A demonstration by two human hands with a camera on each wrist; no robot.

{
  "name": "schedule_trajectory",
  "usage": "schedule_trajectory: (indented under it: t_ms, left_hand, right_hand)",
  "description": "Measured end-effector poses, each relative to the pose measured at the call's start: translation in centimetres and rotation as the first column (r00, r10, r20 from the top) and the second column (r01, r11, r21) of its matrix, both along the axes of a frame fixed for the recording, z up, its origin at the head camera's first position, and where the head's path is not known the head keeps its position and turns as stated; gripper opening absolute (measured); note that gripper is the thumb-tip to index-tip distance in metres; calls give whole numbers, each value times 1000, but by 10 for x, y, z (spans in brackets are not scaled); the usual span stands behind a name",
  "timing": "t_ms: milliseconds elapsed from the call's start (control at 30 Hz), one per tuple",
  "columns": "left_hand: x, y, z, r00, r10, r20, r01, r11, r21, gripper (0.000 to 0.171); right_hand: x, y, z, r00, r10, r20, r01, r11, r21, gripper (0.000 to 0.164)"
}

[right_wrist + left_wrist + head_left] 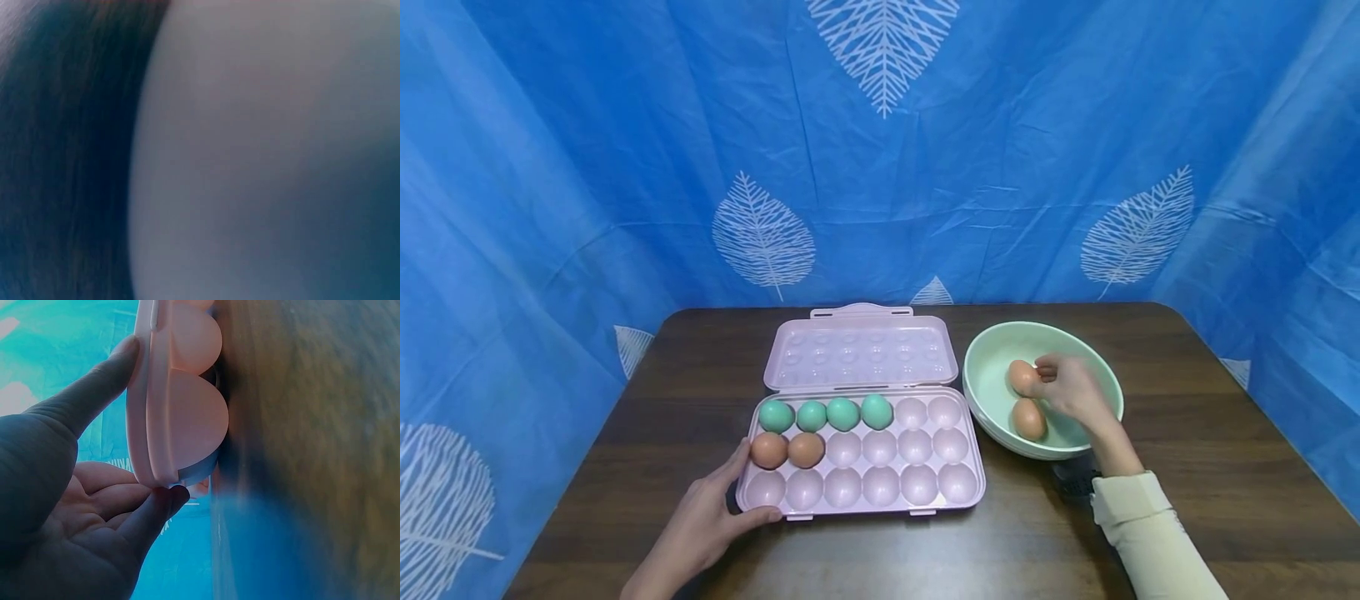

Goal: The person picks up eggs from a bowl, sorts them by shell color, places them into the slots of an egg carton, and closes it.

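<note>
Egg (1022, 377): smooth, brown
Tray (881, 487): pink plastic, cupped
My left hand (706, 510): gripping tray
My right hand (1070, 387): half-curled, hold unclear

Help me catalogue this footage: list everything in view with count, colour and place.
Cloth backdrop: one, blue with white leaf prints, background.
Table: one, dark brown, foreground.
Egg carton: one, pale pink, open on the table.
Bowl: at least one, pale green, right of the carton.
Green eggs: four, green, carton's back row.
Brown eggs: four, brown, two in carton's middle row, two in bowl.
Small item: one, black, by the bowl's near edge; unclear.
Sleeve: one, pale yellow, lower right.
Left grip: one, bare, on the carton's left end.
Right grip: one, bare, by the farther bowl egg.
</note>
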State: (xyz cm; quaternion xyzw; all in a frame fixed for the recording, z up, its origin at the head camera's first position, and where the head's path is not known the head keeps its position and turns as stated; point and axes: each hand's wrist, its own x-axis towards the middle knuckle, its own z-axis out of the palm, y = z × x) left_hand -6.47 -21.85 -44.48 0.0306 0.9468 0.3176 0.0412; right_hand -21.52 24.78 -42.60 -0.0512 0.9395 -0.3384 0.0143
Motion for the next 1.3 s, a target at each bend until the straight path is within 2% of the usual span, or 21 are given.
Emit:
schedule_trajectory:
  t_ms: [133, 267, 500, 700, 933, 1133, 1300]
  left_hand:
    - [1, 0, -1, 1000, -8, -18, 7, 1000, -6, 110]
    - [0, 0, -2, 1000, -10, -21, 10, 1000, -11, 110]
    - [-1, 0, -1, 1000, -10, -10, 10, 1000, -16, 111]
    - [-1, 0, 0, 1000, 4, 20, -4, 1000, -11, 112]
    - [-3, 1, -1, 1000, 0, 13, 0, 1000, -11, 112]
    - [-3, 1, -2, 1000, 2, 20, -2, 1000, -10, 111]
    - [-2, 0, -3, 1000, -6, 0, 6, 1000, -11, 111]
  right_hand:
    - [-1, -2, -3, 1000, 9, -18, -8, 998, 55, 53]
    - [-4, -4, -4, 999, 32, -39, -29, 996, 79, 49]
    - [-6, -4, -5, 998, 53, -46, -51, 998, 39, 45]
    - [-5, -3, -5, 998, 33, -47, -35, 998, -43, 48]
    - [2, -2, -1, 988, -30, -153, 3, 985, -174, 51]
    - [7, -4, 3, 984, -65, -168, 10, 950, -312, 54]
    - [13, -14, 5, 972, -66, -226, -27, 922, -386, 54]
